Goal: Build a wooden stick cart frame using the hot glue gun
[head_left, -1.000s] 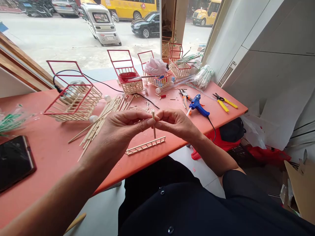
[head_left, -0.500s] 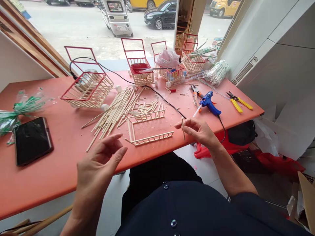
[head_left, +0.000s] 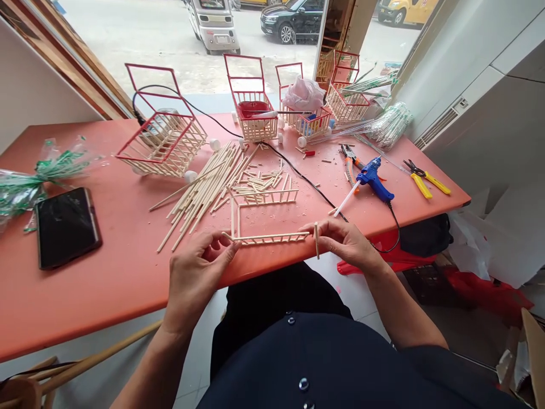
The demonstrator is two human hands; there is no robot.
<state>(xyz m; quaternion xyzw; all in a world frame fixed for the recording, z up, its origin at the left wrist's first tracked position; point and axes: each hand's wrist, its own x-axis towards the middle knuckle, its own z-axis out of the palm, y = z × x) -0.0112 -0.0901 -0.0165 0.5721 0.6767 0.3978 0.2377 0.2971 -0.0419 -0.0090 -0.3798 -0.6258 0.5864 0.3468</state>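
A partly built frame of pale wooden sticks (head_left: 272, 240) lies near the table's front edge, two ladder-like sides joined by crossbars at the left. My left hand (head_left: 206, 258) pinches its near left corner between thumb and fingers. At the frame's near right end, my right hand (head_left: 347, 241) is closed on a short wooden stick (head_left: 317, 241), held upright between thumb and fingers. Behind the frame are a heap of short cut sticks (head_left: 259, 184) and a pile of long sticks (head_left: 204, 190).
A blue glue gun (head_left: 372, 179), orange-handled pliers (head_left: 349, 165) and yellow-handled cutters (head_left: 427, 179) lie at right. Small red-rimmed stick carts (head_left: 164, 145) stand along the back. A black tablet (head_left: 67, 227) and green-and-clear plastic wrapping (head_left: 59, 167) are at left. A black cord crosses the table (head_left: 128, 272).
My left hand has moved right and forward from above the table's edge and closed on the frame's corner. My right hand still holds the short stick, now close to the frame's end.
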